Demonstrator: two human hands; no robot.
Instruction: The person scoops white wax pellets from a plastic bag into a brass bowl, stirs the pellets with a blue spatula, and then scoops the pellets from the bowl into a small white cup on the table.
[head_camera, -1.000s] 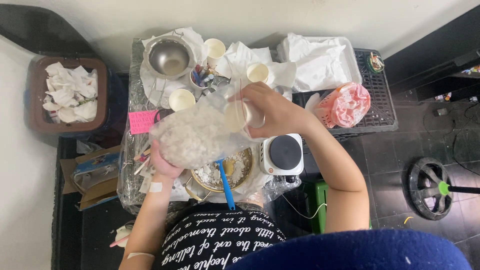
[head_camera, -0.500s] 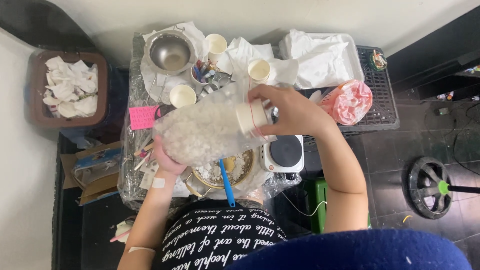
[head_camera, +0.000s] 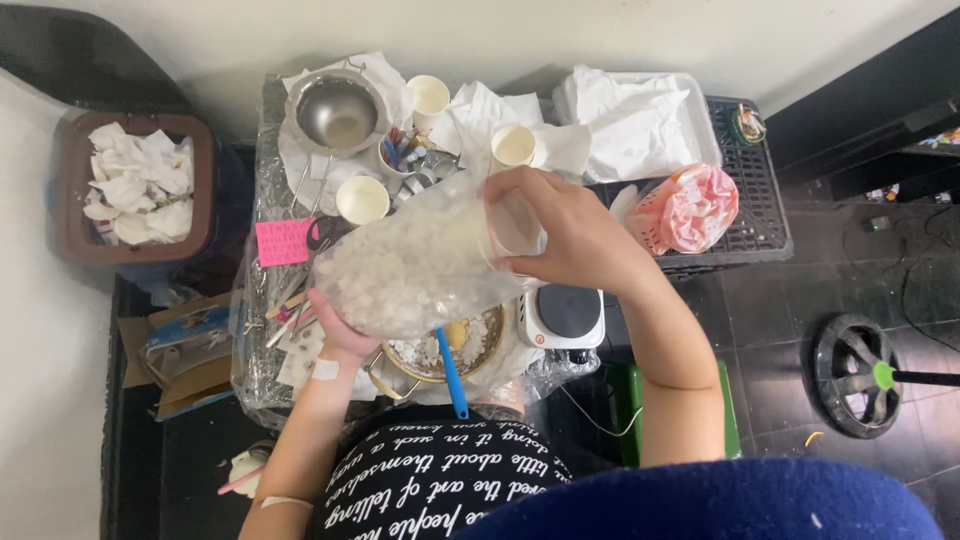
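Head view shows that you have swung the clear bag of white flakes (head_camera: 415, 265) from upright to lying nearly on its side over the last second. Your left hand (head_camera: 340, 335) cups it from below, fingers curled under the bulging bottom, while your right hand (head_camera: 560, 235) is clamped around its neck, pinching the mouth near the pale paper cup (head_camera: 513, 146). The bag hangs above the brass pan (head_camera: 445, 350) with the blue-handled tool (head_camera: 452, 372), which already holds some flakes, just beside the small hotplate (head_camera: 562, 315) on the cluttered counter (head_camera: 262, 375). With the neck now level, the flakes sit closer to the opening, so I judge pouring is near.
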